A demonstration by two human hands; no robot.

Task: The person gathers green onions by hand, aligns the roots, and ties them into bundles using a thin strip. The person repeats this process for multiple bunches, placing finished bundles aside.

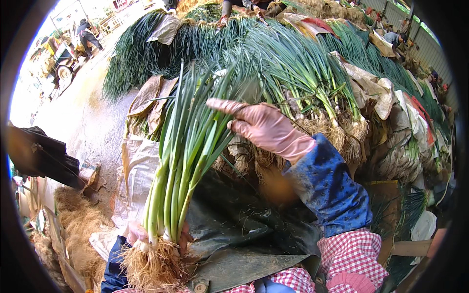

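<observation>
A bunch of green onions [177,175] stands upright before me, leaves up and a tangle of tan roots below. Low at the left, my left hand [137,234] is closed around its white stems, partly hidden behind them. My right hand [262,126], in a pinkish glove, is at the right of the leaves, with index finger stretched out and the thumb apart from it. A thin dark strand lies by its fingers; whether it is gripped cannot be told. Behind that hand lies a pile of green onions [311,77], roots towards me.
A dark waterproof apron [249,216] covers my lap. White sacking [141,164] lies beside the bunch, and tan root fibres [78,227] are heaped at the left. More onion rows stretch away at the right. Other people work farther off, and a wheeled cart [65,72] stands far left.
</observation>
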